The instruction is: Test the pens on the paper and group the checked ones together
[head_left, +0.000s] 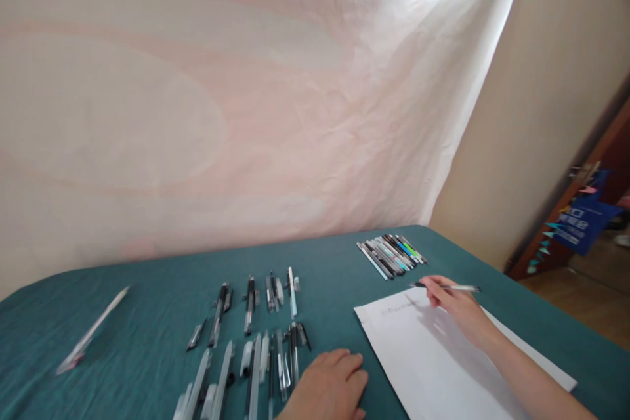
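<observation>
My right hand (450, 307) is closed around a slim pen (465, 288) with a clear barrel, held over the top part of a white sheet of paper (433, 367). The pen's dark end points left, and faint writing shows on the paper below it. My left hand (329, 384) rests on the green cloth with its fingers lying loosely down, left of the paper. Close beside it are black and clear pens (294, 348), taken apart, with caps and barrels in small groups. Part of the left hand is cut off by the bottom edge.
A row of pens (391, 254) lies side by side at the back right of the green-covered table (162, 282). More pen parts (249, 305) lie left of centre. At the far left is a long whitish stick-like object (96, 331). A pale curtain (246, 111) hangs behind.
</observation>
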